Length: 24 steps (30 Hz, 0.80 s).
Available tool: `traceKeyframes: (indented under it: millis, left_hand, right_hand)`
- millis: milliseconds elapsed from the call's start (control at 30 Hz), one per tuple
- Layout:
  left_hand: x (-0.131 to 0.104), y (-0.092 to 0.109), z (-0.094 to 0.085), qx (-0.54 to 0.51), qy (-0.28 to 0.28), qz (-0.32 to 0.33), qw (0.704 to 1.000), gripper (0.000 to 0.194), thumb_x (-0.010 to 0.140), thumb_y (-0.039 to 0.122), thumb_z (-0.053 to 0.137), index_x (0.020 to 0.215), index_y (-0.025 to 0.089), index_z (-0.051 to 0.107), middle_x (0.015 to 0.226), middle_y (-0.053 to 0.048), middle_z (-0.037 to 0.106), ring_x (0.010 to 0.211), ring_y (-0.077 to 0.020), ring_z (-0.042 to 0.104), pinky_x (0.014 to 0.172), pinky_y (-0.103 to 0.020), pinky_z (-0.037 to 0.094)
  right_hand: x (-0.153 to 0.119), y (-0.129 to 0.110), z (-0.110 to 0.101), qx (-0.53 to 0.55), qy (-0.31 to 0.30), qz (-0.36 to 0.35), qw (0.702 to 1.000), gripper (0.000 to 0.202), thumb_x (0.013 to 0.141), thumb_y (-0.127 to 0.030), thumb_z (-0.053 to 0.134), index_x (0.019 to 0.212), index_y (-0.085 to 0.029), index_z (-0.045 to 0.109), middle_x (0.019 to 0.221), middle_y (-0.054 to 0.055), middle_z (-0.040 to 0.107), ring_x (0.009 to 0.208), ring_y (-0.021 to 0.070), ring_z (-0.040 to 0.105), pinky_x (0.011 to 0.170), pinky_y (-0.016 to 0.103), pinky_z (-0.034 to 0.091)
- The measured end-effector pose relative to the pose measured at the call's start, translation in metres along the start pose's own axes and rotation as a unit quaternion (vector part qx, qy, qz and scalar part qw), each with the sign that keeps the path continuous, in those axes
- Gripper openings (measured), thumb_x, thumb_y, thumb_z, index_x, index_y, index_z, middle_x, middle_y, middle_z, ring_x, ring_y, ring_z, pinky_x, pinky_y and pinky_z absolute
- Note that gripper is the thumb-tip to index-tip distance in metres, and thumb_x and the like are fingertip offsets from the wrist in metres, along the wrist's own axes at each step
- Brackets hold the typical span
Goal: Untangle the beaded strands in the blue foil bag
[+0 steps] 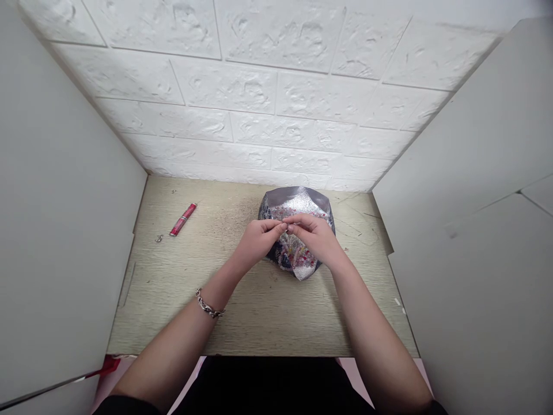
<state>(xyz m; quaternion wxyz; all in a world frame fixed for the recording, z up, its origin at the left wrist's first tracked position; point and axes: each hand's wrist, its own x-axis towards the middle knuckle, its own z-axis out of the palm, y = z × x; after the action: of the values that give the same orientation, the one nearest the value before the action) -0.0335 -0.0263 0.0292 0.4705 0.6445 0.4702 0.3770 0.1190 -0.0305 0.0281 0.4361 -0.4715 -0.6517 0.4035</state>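
Note:
Both hands meet above a silver-lined pouch that holds many small coloured beads. My left hand is closed in a pinch, thumb against the fingers. Opposite it, my right hand pinches too, its fingertips touching or nearly touching those of the left. Whatever sits between the fingertips is too small to make out. The hands cover part of the pouch and its beads.
On the left of the wooden tabletop lies a red tube, with a small metal piece beside it. Grey panels close in both sides, and a white brick-patterned wall stands behind. Thin threads lie at the right.

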Motion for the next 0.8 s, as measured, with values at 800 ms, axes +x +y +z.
traceKeyframes:
  millis: [800]
  left_hand:
    - [-0.0017,0.0022,0.0032,-0.152,-0.041,-0.108,0.982,0.027,0.078,0.042,0.043,0.073,0.017,0.051,0.058,0.006,0.038,0.029,-0.0018,0.036,0.029,-0.019,0.015]
  right_hand:
    - [-0.0011,-0.0019,0.0056,-0.056,0.014,-0.068,0.996,0.005,0.072,-0.023,0.060,0.071,-0.021,0.064,0.094,0.003,0.057,0.091,0.0148,0.055,0.082,0.031,0.043]
